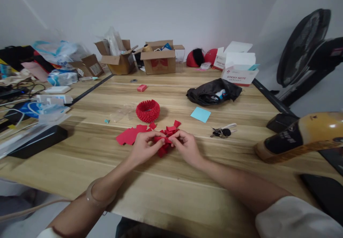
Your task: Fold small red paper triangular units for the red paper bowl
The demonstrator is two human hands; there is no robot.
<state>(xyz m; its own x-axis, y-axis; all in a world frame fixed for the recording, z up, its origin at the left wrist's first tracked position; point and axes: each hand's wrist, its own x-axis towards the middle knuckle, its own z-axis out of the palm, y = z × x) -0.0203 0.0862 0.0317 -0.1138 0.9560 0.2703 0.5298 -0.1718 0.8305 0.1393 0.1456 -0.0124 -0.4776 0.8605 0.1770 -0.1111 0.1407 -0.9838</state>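
Between my two hands, near the middle of the table, is a small folded strip of red paper. My left hand pinches its left end between thumb and fingers, and my right hand pinches the right end. Under and behind the fingers lies a loose heap of small red paper pieces, partly hidden by the hands. Flat red paper sheets are spread just left of the heap. Beyond them stands a round red bowl shape built of many folded paper pieces, its top open.
A blue sticky note, keys and a black bag lie to the right. A tilted bottle and a fan are farther right. Cardboard boxes line the back. Cables and a black case are at left.
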